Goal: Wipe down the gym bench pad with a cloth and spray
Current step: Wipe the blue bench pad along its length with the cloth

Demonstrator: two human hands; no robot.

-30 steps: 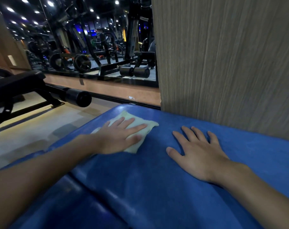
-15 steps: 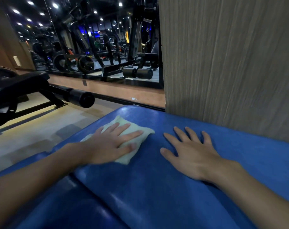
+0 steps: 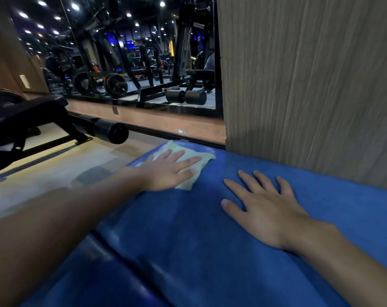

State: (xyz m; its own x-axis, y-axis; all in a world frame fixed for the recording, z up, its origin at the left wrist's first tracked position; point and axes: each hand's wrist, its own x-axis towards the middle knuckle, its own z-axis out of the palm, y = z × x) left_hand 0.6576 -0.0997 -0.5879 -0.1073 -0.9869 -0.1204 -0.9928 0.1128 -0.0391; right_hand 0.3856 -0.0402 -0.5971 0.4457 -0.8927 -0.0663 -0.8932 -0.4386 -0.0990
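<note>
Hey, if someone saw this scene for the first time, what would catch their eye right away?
The bright blue bench pad fills the lower frame. The left hand presses a pale cloth flat near the pad's far left corner, and the right hand rests open beside it. Behind, a wood-grain panel rises at right, and a glass panel at upper left shows dark gym machines.
</note>
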